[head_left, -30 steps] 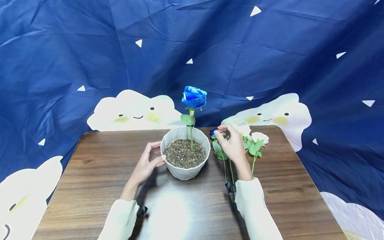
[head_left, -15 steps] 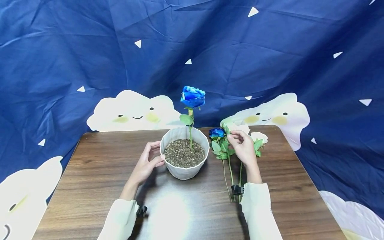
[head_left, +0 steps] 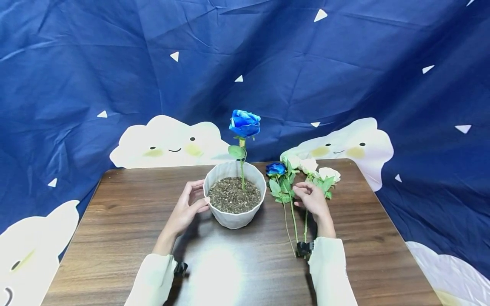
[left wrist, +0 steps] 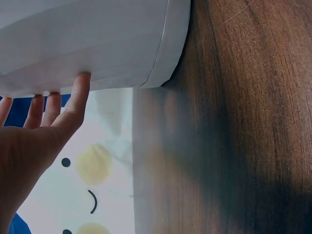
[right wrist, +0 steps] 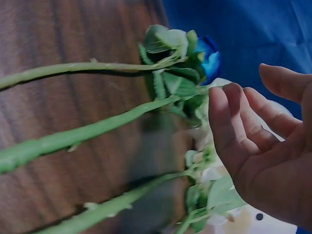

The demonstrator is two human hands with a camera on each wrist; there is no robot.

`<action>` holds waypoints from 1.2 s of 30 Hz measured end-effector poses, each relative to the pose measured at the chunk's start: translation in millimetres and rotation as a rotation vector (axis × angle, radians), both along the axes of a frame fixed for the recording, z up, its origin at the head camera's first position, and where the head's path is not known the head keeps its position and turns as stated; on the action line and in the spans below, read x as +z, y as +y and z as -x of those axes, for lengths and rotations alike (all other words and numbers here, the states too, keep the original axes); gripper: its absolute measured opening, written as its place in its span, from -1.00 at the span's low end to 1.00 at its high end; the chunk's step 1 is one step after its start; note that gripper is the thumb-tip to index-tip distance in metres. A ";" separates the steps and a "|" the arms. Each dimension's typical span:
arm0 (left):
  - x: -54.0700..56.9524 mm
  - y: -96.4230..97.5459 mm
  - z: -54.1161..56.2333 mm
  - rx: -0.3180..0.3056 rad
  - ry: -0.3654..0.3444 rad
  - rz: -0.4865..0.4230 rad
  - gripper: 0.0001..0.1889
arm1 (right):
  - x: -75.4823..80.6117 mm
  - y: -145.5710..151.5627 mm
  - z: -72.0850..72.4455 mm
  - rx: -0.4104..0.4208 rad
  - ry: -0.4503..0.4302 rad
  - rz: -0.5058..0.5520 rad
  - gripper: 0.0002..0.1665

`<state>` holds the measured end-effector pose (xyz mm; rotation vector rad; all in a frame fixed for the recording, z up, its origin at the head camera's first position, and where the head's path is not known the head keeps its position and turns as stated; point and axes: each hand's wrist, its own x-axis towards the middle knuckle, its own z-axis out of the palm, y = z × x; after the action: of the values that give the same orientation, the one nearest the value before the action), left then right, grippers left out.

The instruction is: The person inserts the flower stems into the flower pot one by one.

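Observation:
A white faceted flowerpot (head_left: 234,219) filled with soil stands on the table, with a blue rose (head_left: 245,123) upright in it. My left hand (head_left: 187,208) rests against the pot's left side, the thumb and fingertips touching its wall. In the left wrist view the fingers (left wrist: 78,95) lie fairly straight along the pot wall (left wrist: 107,48). Right of the pot lie a second blue rose (head_left: 275,169) and white roses (head_left: 328,174). Over their green stems (right wrist: 87,131) hovers my right hand (head_left: 311,199), its fingers loosely bent near the leaves and nothing held between them.
The brown wooden table (head_left: 134,212) ends at the back against a blue curtain (head_left: 115,63) with white clouds and triangles. Stem ends of the lying roses point toward the front. A black wrist camera (head_left: 304,248) sits at the right sleeve, overlapping the stems.
My right hand has moved from over the lying blue rose to the right and then back toward the front, away from the flower heads. The left hand stays at the pot.

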<state>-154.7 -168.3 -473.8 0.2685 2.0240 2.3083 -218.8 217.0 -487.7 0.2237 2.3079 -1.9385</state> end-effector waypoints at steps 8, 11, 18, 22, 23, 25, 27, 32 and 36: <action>0.5 0.4 -1.1 0.005 -0.001 0.005 -0.39 | -18.9 1.9 -1.3 0.074 -0.072 -0.081 -0.50; 0.0 0.2 -1.5 0.009 -0.002 0.004 -0.40 | -23.5 -0.3 -2.1 0.092 -0.085 -0.149 -0.49; -0.9 0.2 -0.8 0.001 0.005 -0.001 -0.40 | -30.1 -6.2 -0.1 0.095 -0.119 -0.233 -0.48; -1.2 0.2 -0.5 -0.002 0.009 -0.004 -0.39 | -34.6 -7.7 2.8 0.081 -0.114 -0.260 -0.49; -1.4 0.2 -0.6 -0.003 0.010 -0.005 -0.39 | -36.0 -8.0 3.4 0.072 -0.113 -0.273 -0.49; -1.6 0.1 -0.7 -0.005 0.011 -0.005 -0.39 | -38.1 -8.0 4.6 0.060 -0.108 -0.296 -0.50; -1.7 0.0 -0.6 -0.005 0.012 -0.002 -0.39 | -39.2 -8.2 5.3 0.056 -0.105 -0.317 -0.50; -2.1 -0.3 -0.3 -0.003 0.013 0.003 -0.39 | -39.9 -8.5 7.1 0.049 -0.119 -0.360 -0.50; -2.0 -0.6 0.1 -0.001 0.014 0.001 -0.39 | -37.6 -9.0 7.4 0.049 -0.133 -0.362 -0.49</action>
<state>-154.8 -168.9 -475.8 0.2858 2.0303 2.3116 -226.1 208.1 -525.3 0.3140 2.5286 -1.4243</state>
